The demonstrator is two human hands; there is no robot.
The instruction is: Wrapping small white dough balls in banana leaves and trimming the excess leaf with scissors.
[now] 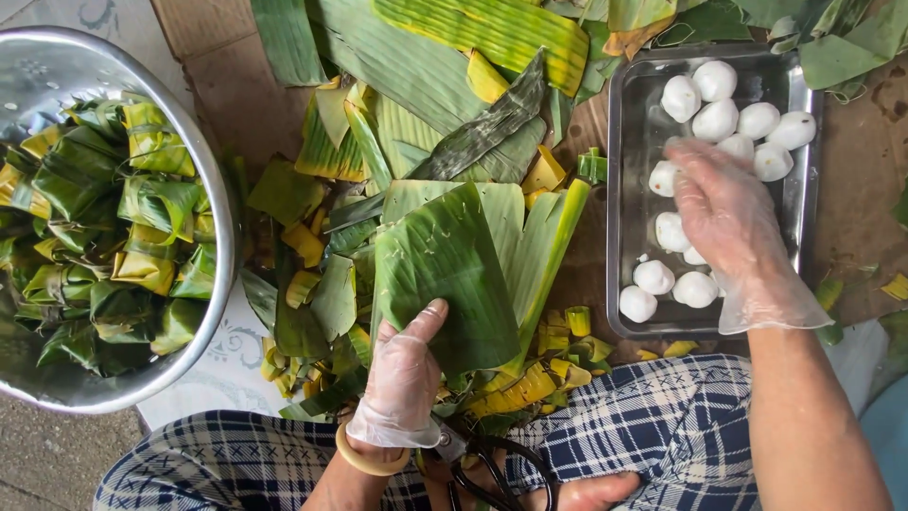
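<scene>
- While the gloved left hand (pixel 402 378) pins a banana leaf (pixel 445 274) with its thumb, fingers together.
- Right hand (pixel 724 203), fingers loosely spread, reaches over white dough balls (pixel 716 120) inside a metal tray (pixel 624 142).

Soft, even daylight; faint shadows, mild glare on metal bowl (pixel 213 189), sharp focus.

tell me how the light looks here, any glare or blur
Head view: soft, even daylight with no hard shadows; bright glare on the inner wall of the metal bowl and a milder sheen on the steel tray rim; the right hand in its clear glove looks slightly smeared, while the left hand and the banana leaf it holds are sharp.
</scene>
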